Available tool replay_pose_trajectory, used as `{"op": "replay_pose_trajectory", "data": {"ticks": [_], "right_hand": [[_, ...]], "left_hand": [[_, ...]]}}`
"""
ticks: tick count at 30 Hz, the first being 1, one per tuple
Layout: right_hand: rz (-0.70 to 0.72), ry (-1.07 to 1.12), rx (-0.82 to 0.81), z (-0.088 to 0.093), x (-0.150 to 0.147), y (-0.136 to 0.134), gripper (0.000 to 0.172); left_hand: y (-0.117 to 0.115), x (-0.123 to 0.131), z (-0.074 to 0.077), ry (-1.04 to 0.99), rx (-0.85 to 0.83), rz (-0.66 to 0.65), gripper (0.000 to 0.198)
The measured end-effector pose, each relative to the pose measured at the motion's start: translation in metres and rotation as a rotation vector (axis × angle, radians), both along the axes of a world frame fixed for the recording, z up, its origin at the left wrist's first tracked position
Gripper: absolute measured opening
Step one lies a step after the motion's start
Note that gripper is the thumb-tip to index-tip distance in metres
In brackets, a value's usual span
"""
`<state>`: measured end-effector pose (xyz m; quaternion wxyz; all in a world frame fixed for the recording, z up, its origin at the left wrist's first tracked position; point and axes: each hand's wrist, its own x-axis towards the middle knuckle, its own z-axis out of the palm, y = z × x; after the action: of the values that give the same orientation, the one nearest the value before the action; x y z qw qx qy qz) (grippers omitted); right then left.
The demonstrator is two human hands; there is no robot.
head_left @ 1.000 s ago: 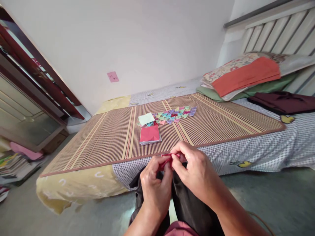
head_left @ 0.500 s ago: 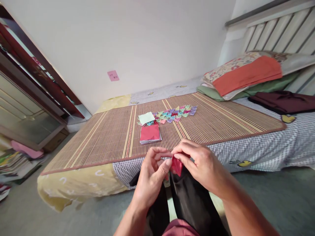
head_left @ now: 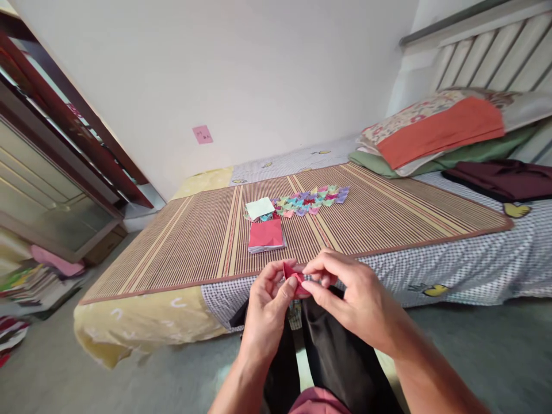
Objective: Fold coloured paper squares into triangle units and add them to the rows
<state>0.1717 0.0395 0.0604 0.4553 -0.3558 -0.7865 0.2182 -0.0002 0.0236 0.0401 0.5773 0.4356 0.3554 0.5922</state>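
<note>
A small piece of red folded paper (head_left: 295, 278) is held over my lap, just in front of the bed's edge. My left hand (head_left: 271, 296) grips it between thumb and fingers, and one pointed corner sticks up. The thumb and index finger of my right hand (head_left: 345, 284) pinch its right side. On the mat beyond lies a stack of square paper (head_left: 266, 233) with a red sheet on top. Behind that, a pale green sheet (head_left: 260, 208) rests over part of several rows of colourful folded paper pieces (head_left: 310, 201).
A striped woven mat (head_left: 172, 247) covers most of the bed. Pillows (head_left: 440, 135) and a dark maroon folded cloth (head_left: 495, 177) lie at the right, near the white headboard (head_left: 487, 54). Stacked books or papers (head_left: 32, 284) stand on the left by a cabinet (head_left: 43, 190).
The red paper has been turned, so its point now faces up instead of down, and it sits closer to my left hand. The view has shifted slightly.
</note>
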Motion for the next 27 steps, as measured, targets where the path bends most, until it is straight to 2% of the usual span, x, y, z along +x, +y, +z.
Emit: {"op": "replay_pose_trajectory", "data": {"ticks": [5, 8, 13, 19, 27], "right_hand": [[-0.007, -0.051, -0.002, -0.004, -0.009, 0.000, 0.020], [0.003, -0.086, 0.008, -0.004, -0.008, 0.001, 0.022], [0.015, -0.114, 0.031, -0.001, -0.007, 0.000, 0.024], [0.021, -0.048, 0.041, -0.002, -0.005, 0.001, 0.021], [-0.070, 0.030, 0.048, -0.004, -0.016, 0.003, 0.015]], "left_hand": [[-0.004, 0.001, -0.001, 0.084, 0.059, 0.012, 0.028], [-0.006, -0.002, 0.001, 0.213, 0.074, 0.000, 0.015], [-0.006, -0.008, 0.002, 0.433, 0.124, 0.071, 0.008], [-0.004, -0.010, 0.003, 0.453, 0.197, 0.125, 0.009], [-0.009, 0.002, 0.002, 0.703, 0.424, 0.350, 0.013]]}}
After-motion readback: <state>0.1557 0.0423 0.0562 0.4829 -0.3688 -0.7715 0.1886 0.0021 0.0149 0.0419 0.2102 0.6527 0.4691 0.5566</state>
